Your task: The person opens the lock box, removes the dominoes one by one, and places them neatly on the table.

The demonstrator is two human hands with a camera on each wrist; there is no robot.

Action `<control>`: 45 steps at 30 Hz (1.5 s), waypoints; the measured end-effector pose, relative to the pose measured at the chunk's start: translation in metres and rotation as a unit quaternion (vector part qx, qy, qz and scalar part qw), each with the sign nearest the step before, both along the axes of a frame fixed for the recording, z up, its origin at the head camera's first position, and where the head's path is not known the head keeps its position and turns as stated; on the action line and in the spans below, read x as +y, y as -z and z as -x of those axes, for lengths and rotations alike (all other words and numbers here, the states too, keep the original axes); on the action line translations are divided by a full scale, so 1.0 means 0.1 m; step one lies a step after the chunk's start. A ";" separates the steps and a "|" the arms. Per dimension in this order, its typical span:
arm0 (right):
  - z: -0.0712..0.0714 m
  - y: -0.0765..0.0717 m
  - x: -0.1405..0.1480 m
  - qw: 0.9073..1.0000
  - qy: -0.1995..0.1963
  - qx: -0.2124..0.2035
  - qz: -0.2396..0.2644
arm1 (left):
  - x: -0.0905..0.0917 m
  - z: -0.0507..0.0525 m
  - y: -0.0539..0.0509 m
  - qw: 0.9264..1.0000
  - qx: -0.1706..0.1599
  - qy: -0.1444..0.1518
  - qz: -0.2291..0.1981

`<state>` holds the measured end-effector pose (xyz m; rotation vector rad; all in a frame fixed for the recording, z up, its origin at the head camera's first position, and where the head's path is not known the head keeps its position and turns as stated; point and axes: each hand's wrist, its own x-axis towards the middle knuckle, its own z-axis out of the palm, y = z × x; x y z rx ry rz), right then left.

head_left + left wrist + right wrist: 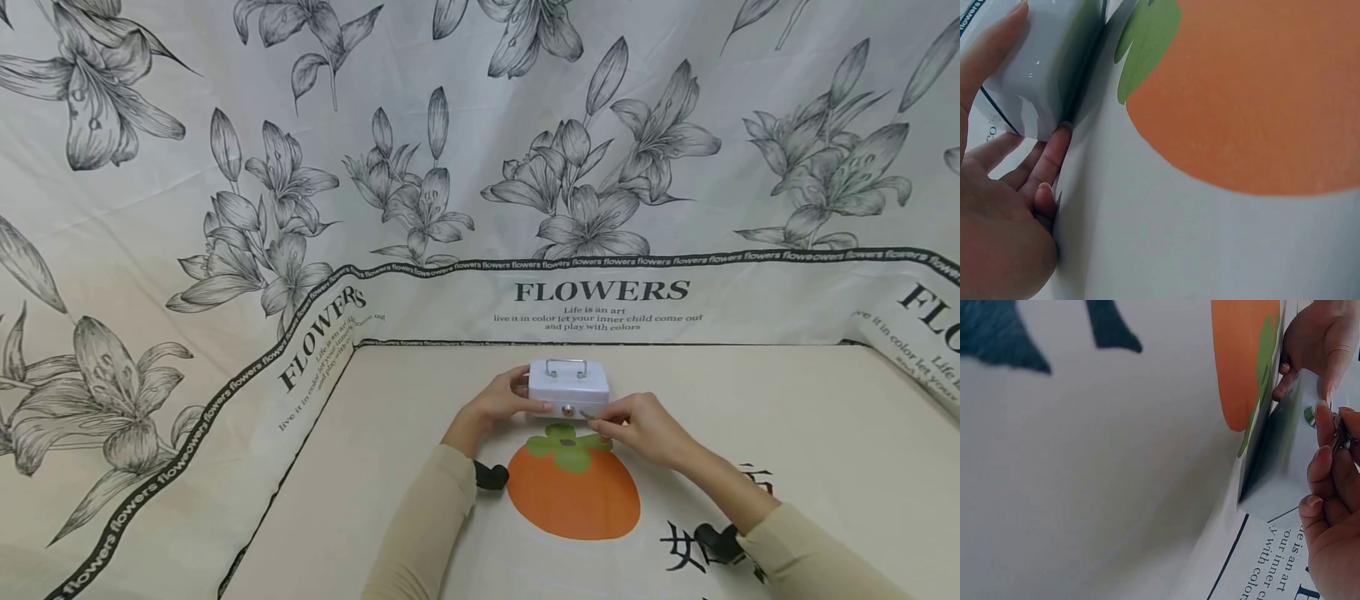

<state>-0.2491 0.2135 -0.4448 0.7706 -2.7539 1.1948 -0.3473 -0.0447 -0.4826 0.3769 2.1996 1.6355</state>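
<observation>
Two beige sleeves (427, 525) come up from the bottom edge, both cut off there. Behind everything hangs one curtain (408, 304) of grey lilies, its top out of frame; three FLOWERS headings show, the right one cut off by the edge. One pale table (750, 375) spreads below it. On its surface is one printed orange fruit (573, 500) with green leaves, and nearby black characters (682, 548), partly covered by the right arm. One white box (568, 386) sits just beyond the fruit, between the hands, lid down; its back is hidden. Left hand (506, 396) grips the box's left end, thumb along the front and fingers round the side. Right hand (645, 425) pinches with thumb and fingertips at the front's right. Two dark shapes (492, 477), one by each wrist, are hard to make out. One wire handle (566, 360) tops the lid, and one round lock (568, 411) is on the front. Smallest is the metal piece (1339, 434) in the right fingers, mostly covered; I cannot tell whether it is one piece or several.
</observation>
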 end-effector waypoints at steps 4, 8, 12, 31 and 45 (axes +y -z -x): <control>0.01 -0.01 -0.06 1.000 -0.009 0.007 -0.006 | 0.01 -0.01 -0.01 1.000 -0.001 -0.004 -0.001; 0.03 0.00 -0.10 1.000 -0.019 0.012 -0.009 | 0.01 -0.01 0.00 1.000 -0.003 -0.007 0.001; 0.04 0.01 -0.14 1.000 -0.017 0.013 -0.011 | 0.01 0.00 0.00 1.000 -0.003 -0.008 0.004; 0.08 0.02 -0.33 0.997 -0.021 0.060 -0.053 | 0.01 -0.04 -0.05 1.000 -0.004 -0.007 0.006; 0.07 0.02 -0.37 0.992 -0.022 0.088 -0.088 | -0.01 -0.01 -0.03 1.000 -0.013 -0.006 -0.005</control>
